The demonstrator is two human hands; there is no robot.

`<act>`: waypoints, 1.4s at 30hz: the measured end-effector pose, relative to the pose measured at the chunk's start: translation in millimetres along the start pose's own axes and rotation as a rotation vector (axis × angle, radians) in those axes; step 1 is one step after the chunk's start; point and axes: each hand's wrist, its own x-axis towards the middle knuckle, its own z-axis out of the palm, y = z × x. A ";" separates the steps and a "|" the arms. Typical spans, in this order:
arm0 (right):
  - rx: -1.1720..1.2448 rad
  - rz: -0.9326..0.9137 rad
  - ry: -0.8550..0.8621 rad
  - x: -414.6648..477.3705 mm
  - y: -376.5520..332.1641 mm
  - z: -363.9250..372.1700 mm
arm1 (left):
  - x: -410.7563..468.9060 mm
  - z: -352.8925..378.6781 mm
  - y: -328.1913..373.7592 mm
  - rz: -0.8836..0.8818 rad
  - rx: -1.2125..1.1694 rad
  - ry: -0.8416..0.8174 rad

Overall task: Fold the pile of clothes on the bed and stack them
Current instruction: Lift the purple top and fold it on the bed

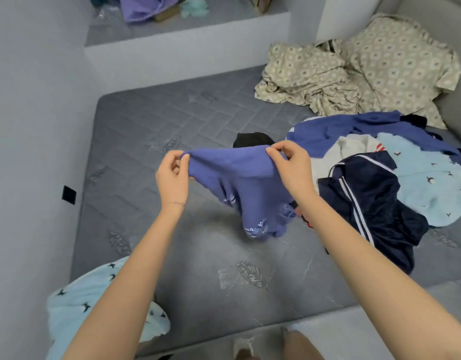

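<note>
I hold a purple-blue garment point(239, 178) with white embroidery up over the grey mattress point(151, 131). My left hand point(172, 175) pinches its left top corner and my right hand point(291, 165) pinches its right top corner. The cloth hangs down between them, its lower end bunched just above the bed. To the right lies the pile of clothes: a blue top point(341, 131), a navy piece with white stripes point(367, 203), a light blue garment with bird print point(429, 183) and a white piece point(351, 146). A small black item point(250, 139) lies behind the held garment.
A crumpled beige patterned sheet point(315, 81) and pillow point(400, 55) fill the bed's far right corner. Light blue bird-print cloth point(76, 305) hangs at the near left edge. Walls close in on the left, and a ledge behind holds purple cloth point(146, 6).
</note>
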 end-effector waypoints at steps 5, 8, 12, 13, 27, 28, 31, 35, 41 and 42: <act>-0.010 -0.045 -0.049 -1.1 -31.1 16.2 | 3.7 -37.5 9.7 0.049 -0.012 0.128; -0.002 -0.088 -0.092 -6.9 -39.0 22.6 | -4.9 -48.8 16.5 0.052 -0.028 0.177; 0.026 -0.098 -0.134 -13.7 -33.1 26.1 | -19.2 -55.7 17.6 0.035 -0.039 0.263; 0.020 -0.092 -0.156 -15.3 -28.2 27.6 | -20.8 -56.1 12.4 0.020 -0.025 0.273; -0.252 0.227 -0.543 -64.1 175.9 135.2 | -95.4 -42.9 -217.8 -0.395 0.524 -0.004; -0.282 0.233 -0.576 -71.4 196.8 145.8 | -98.5 -43.3 -238.7 -0.416 0.604 -0.046; -0.337 0.270 -0.713 -93.2 253.4 166.1 | -100.0 -54.5 -294.2 -0.504 0.839 -0.108; -0.315 0.356 -0.703 -99.4 307.7 160.9 | -108.6 -73.7 -346.2 -0.586 0.893 -0.074; -0.382 0.489 -0.558 -72.3 367.8 124.1 | -126.2 -25.8 -381.9 -0.160 0.879 -0.369; -0.407 0.491 -0.572 -70.4 373.7 119.0 | -130.3 -11.0 -380.7 -0.090 0.826 -0.467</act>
